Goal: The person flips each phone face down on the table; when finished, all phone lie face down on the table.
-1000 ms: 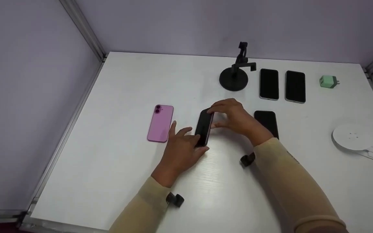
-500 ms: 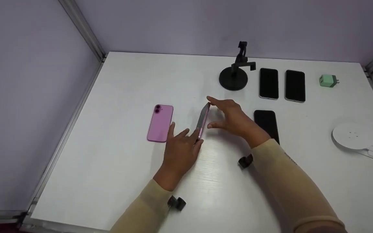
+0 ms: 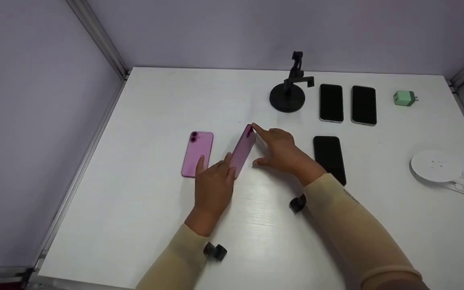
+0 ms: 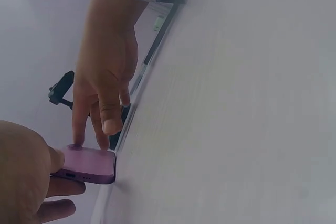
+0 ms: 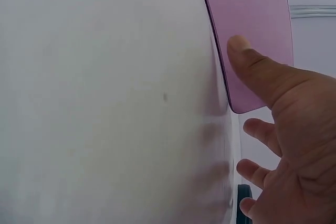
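Observation:
A pink smartphone (image 3: 242,151) stands tilted on its long edge above the white table, its pink back facing right. My left hand (image 3: 214,189) pinches its near end. In the right wrist view the left thumb (image 5: 257,69) lies on the back, with the other fingers spread behind. My right hand (image 3: 284,151) touches the far end near the camera lenses with extended fingertips; its thumb stands apart from the phone. A second pink smartphone (image 3: 200,147) lies back up to the left, partly under the left hand's outstretched little finger.
A black phone stand (image 3: 287,98) is at the back. Two dark-screened phones lie beside it, including a left one (image 3: 331,102); another dark phone (image 3: 329,158) is by the right forearm. A green charger plug (image 3: 404,98) and a white disc (image 3: 433,166) sit on the right.
The held smartphone has turned from screen up, through edge-on, to showing its pink back on the right. Both hands have shifted left with it, and the right hand's grip has loosened to a fingertip touch.

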### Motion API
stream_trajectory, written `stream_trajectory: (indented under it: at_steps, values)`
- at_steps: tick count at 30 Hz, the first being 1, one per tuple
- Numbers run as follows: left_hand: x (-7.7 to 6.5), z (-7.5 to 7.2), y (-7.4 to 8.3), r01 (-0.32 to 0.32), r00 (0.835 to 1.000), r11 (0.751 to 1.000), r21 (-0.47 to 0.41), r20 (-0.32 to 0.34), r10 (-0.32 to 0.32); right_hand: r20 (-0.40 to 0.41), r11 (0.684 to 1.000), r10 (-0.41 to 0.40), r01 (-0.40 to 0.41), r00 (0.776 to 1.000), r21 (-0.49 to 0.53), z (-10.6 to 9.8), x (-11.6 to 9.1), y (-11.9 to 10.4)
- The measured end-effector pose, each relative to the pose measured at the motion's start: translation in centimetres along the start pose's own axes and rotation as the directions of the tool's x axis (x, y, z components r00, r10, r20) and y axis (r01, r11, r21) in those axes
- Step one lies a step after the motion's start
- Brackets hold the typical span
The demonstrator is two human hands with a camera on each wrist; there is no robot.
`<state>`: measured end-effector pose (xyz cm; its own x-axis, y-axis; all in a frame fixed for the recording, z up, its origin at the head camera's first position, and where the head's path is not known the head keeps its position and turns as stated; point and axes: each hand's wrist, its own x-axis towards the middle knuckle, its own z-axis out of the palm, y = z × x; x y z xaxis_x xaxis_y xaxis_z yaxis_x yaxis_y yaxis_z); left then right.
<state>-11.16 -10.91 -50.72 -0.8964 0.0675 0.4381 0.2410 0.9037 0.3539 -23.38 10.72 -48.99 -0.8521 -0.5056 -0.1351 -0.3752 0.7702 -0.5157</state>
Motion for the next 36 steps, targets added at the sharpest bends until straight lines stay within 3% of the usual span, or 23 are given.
stream_trajectory:
  at_steps: [6,14,18,23,32,36]
  values:
    - [0.0,0.0,-0.3,0.104,0.993,0.994,-0.038,0.055,-0.102,0.014,1.000,-0.005,0.005,1.000,-0.013,1.0,0.9,-0.6]
    - [0.1,-0.1,-0.9,0.215,0.969,0.972,-0.089,0.139,-0.202,-0.019,0.998,-0.050,0.051,0.999,0.047,1.9,1.4,-0.5]
    - [0.2,-0.3,-1.3,0.219,0.965,0.969,-0.113,0.175,-0.197,-0.015,0.997,-0.051,0.051,0.999,0.053,1.9,1.4,-0.3]
    - [0.3,-0.7,-1.8,0.220,0.950,0.972,-0.081,0.243,-0.194,-0.008,0.998,-0.039,0.040,0.999,0.057,1.8,1.4,-0.5]
    - [0.2,-0.6,-3.1,0.197,0.958,0.974,-0.112,0.234,-0.167,0.011,0.997,-0.072,0.071,0.997,0.037,1.6,1.6,-0.5]
    - [0.3,-0.5,-3.6,0.194,0.957,0.977,-0.083,0.233,-0.171,0.025,0.995,-0.094,0.093,0.995,0.022,1.5,1.8,-0.4]
